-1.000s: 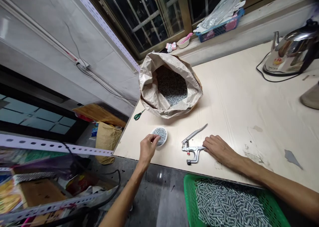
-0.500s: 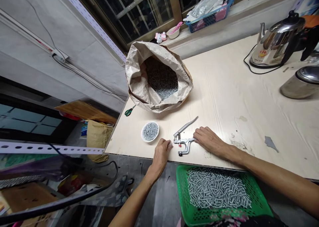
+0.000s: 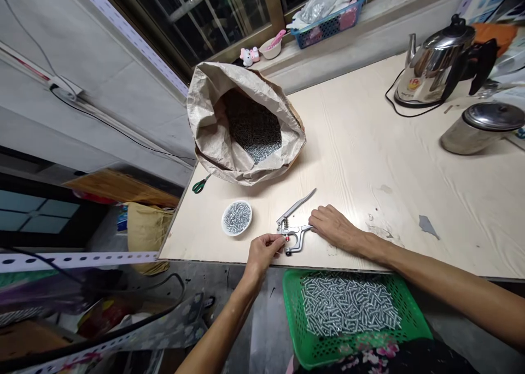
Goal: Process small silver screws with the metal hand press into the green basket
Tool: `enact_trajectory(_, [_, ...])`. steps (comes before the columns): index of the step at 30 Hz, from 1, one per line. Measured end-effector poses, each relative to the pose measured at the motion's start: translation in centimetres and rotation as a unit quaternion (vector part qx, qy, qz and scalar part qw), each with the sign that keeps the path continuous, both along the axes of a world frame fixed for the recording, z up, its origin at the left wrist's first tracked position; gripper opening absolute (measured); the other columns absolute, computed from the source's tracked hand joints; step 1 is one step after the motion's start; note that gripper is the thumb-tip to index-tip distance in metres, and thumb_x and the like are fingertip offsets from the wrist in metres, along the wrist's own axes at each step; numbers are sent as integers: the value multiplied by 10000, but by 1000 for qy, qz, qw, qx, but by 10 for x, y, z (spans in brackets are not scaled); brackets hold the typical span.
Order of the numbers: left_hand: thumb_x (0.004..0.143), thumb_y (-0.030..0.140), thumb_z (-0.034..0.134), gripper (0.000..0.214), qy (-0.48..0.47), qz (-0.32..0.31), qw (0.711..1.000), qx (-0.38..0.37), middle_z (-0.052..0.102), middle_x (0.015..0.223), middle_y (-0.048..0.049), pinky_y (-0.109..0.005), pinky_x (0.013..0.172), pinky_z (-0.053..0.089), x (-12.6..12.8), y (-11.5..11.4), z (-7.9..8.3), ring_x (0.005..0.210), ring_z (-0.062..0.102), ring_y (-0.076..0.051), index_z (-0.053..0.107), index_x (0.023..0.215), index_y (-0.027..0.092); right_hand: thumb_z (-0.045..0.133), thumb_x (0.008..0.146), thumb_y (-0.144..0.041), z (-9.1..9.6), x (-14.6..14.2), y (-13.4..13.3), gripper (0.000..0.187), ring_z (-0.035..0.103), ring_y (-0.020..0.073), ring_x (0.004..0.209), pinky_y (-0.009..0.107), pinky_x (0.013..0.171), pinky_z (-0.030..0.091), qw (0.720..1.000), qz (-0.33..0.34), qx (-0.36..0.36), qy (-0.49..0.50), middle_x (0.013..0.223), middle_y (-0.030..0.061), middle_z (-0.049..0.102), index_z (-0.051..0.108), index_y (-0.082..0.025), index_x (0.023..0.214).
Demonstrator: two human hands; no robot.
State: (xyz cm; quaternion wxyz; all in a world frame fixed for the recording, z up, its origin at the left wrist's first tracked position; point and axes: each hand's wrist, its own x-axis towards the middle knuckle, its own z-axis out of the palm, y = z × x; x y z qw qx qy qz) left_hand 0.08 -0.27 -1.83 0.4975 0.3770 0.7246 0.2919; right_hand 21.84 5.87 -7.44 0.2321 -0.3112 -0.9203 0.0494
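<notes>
Snap-fastener pliers (image 3: 296,230) lie on the table, one long handle raised and a spring showing by the jaw. My right hand (image 3: 328,223) has its fingers closed around the end of the lower handle. At the jaw's red tip, my left hand (image 3: 264,251) pinches with thumb and forefinger; whatever is between them is too small to make out. Left of the pliers stands a white bowl (image 3: 225,223) filled with small silvery metal pieces like screws. A green basket (image 3: 289,308) below the table edge holds many similar pieces.
Behind the bowl stands a large open sack (image 3: 205,106) with more metal pieces inside. Green-handled scissors (image 3: 199,186) lie near the table's left edge. At the right are a steel kettle (image 3: 430,68) with a cord and a lidded metal canister (image 3: 467,133).
My left hand has moved from beside the pliers to the jaw, its fingertips now at the red tip. My right hand keeps its hold on the handle. The whole view has shifted slightly.
</notes>
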Motion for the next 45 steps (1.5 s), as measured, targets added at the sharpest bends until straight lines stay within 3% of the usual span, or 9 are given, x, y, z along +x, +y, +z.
enact_trajectory(8, [463,499,793,435,-14,32,998,-46,574,532,6,-221,519,398,6,-2,2,504,477,-85,654,617,116,387,946,-148,-6,1,-1,222,393,171,739,334,675,230,999,3,39,2,749,22,556,526,-185,776])
enact_trajectory(18, [472,510,753,445,-7,-26,996,-85,529,485,30,-223,509,353,4,5,0,482,446,-81,646,631,108,396,946,-143,-10,3,-4,213,401,166,735,333,684,237,999,-1,33,8,754,20,550,531,-182,786])
enact_trajectory(24, [566,462,700,365,26,-57,995,-71,550,509,14,-220,513,340,3,2,-4,492,452,-81,637,631,109,405,941,-142,-4,4,-5,206,392,171,741,339,692,238,1000,-14,19,3,757,19,556,525,-191,780])
enact_trajectory(28, [545,437,713,342,13,-58,993,-106,529,492,28,-229,509,357,5,6,0,474,446,-81,629,633,118,419,944,-156,-3,4,-3,182,391,170,754,335,699,240,1000,-6,8,-2,771,15,558,520,-191,797])
enact_trajectory(32, [540,452,716,337,6,-111,984,-143,475,439,45,-229,484,322,5,13,4,435,390,-70,577,556,146,399,953,-158,-4,4,-3,196,392,171,754,335,699,238,1000,-6,10,-2,776,17,559,517,-190,800])
enact_trajectory(38, [583,486,659,371,56,-186,970,-146,459,419,28,-239,495,304,2,12,3,438,372,-78,513,454,171,415,945,-153,-4,4,-7,168,401,175,775,334,702,234,1000,2,-5,-14,793,16,564,517,-193,818])
enact_trajectory(45, [633,448,610,325,159,-184,963,-113,477,467,24,-245,519,266,9,3,9,491,393,-99,573,516,147,398,951,-149,-2,5,-12,199,397,172,764,337,710,238,1000,0,-4,-11,776,14,559,527,-191,805])
